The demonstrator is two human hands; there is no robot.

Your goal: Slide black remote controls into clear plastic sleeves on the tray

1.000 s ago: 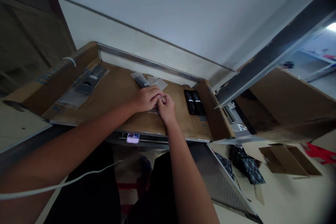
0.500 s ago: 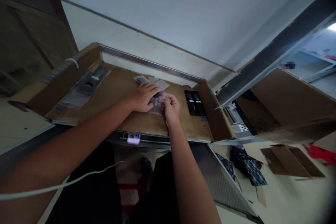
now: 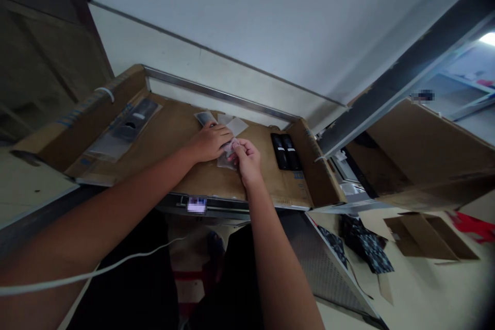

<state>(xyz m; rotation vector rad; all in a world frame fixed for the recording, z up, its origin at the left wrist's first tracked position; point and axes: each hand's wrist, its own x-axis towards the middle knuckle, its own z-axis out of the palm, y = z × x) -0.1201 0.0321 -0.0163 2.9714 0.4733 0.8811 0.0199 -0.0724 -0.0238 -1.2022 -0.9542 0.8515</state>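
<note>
My left hand (image 3: pixel 214 142) lies over small clear packets near the middle of the cardboard-lined tray, its fingers curled together over something I cannot make out. Beside it, my right hand (image 3: pixel 248 159) pinches the edge of a crumpled clear plastic bag (image 3: pixel 228 160). Behind the hands lie more flat packets (image 3: pixel 236 125). Two black items with white labels (image 3: pixel 285 150) rest side by side at the tray's right. A long clear bag with a dark item inside (image 3: pixel 133 122) is at the left.
The cardboard tray (image 3: pixel 154 165) has raised sides and a pale wall behind it. A white cable (image 3: pixel 127 258) crosses over my left forearm. On the floor at right are an open cardboard box (image 3: pixel 431 237), dark patterned bags (image 3: pixel 367 245) and a red item (image 3: pixel 474 227).
My right hand has shifted slightly left, closer to my left hand. The left hand's fingers have drawn in, and the clear plastic between the hands has changed shape.
</note>
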